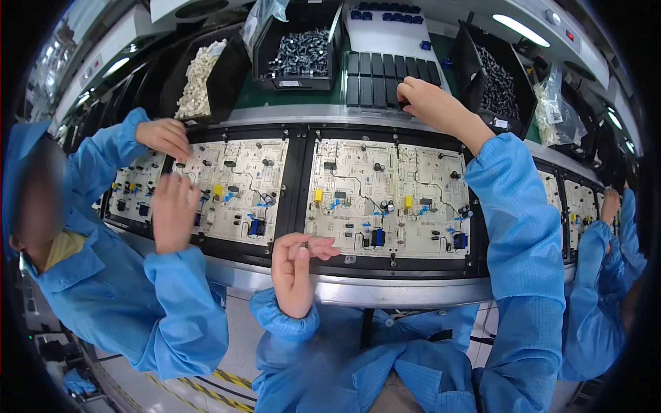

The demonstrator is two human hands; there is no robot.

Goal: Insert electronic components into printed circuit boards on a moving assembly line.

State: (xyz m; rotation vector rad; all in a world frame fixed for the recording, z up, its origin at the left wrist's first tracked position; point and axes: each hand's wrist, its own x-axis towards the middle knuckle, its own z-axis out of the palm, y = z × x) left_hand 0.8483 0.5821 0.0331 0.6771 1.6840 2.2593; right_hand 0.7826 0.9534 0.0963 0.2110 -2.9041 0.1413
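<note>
Before me lies a pale circuit board panel [354, 206] with yellow, blue and black components, set in a black frame [297, 186]. My left hand [295, 272] hovers over the frame's near edge, its fingers curled and thumb brought up to them. Whatever sits in that pinch is too small to name. At the far side, my right hand [434, 103] reaches to a row of long black component strips [375, 79]. Its fingertips are drawn together at the near end of the strips, and they hide what they grip.
Black bins of dark metal parts stand behind, one [299, 55] at the centre and one [496, 82] to the right. A bin of white parts [200, 79] is farther left. A co-worker's hands [172, 206] work over the left board panel [237, 186]; another co-worker's hand [610, 205] shows at right.
</note>
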